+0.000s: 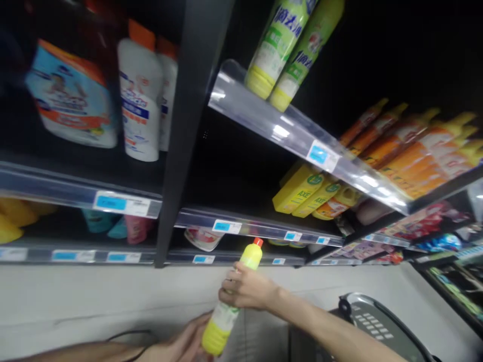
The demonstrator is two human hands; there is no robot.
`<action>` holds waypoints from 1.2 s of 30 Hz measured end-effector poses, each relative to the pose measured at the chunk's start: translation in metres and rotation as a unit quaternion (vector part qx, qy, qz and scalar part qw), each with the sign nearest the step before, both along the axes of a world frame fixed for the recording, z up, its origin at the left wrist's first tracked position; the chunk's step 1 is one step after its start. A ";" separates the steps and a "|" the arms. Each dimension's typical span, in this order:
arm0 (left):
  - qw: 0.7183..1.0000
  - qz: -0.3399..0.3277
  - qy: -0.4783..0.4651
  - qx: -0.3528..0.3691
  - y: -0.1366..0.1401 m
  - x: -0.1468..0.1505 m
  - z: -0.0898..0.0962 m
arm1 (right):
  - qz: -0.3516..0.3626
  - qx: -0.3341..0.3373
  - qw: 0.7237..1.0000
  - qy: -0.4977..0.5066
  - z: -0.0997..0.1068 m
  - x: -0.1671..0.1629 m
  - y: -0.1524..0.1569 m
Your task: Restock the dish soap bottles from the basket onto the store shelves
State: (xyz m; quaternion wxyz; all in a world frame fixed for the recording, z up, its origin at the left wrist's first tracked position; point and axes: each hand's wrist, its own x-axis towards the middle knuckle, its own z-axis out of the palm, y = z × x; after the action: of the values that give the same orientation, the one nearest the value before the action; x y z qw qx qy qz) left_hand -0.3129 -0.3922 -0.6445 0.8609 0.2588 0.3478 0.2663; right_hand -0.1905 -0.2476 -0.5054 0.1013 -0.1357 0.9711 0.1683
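Note:
My right hand (247, 287) is wrapped around the middle of a yellow detergent bottle (219, 327) with a red cap. The bottle tilts in front of the lower shelves, its cap up and to the right. At its base, my left hand (188, 342) grips from the left side, with some of its fingers hidden behind the bottle or below the picture's edge. Two green-and-yellow bottles (277, 48) stand behind the clear lip of the shelf above, similar in colour to the held one.
Yellow AXE bottles (302, 193) and orange bottles (422, 146) line shelves on the right. A white orange-capped bottle (139, 100) and a blue pouch (71, 95) stand left of the dark post (188, 100). A grey shopping basket or cart (377, 322) is at lower right.

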 end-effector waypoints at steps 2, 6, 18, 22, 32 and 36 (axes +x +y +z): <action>0.992 0.105 -0.053 -0.042 -0.005 -0.007 -0.012 | 0.036 -0.010 0.999 -0.029 -0.033 -0.019 -0.011; 0.977 0.159 -0.095 -0.110 -0.017 -0.021 -0.008 | 0.006 -0.064 0.998 -0.022 -0.073 -0.025 -0.034; 0.979 0.173 0.000 -0.112 -0.039 -0.019 0.008 | -0.187 -0.283 0.935 0.103 -0.110 0.020 -0.035; 0.978 0.183 0.015 -0.103 -0.046 -0.021 0.011 | -0.414 -0.373 0.777 0.293 -0.108 0.030 -0.026; 0.977 0.182 0.008 -0.109 -0.053 -0.025 0.015 | -0.562 -0.779 0.248 0.121 -0.084 0.005 -0.051; 0.981 0.170 0.000 -0.099 -0.049 -0.022 0.025 | -0.590 -0.746 0.266 0.158 -0.078 -0.001 -0.057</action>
State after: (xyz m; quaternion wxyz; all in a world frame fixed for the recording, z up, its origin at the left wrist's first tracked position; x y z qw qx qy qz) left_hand -0.3352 -0.4414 -0.6198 0.8245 0.1096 0.4115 0.3726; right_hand -0.1919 -0.3048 -0.5837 -0.1282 0.4878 0.4798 -0.7179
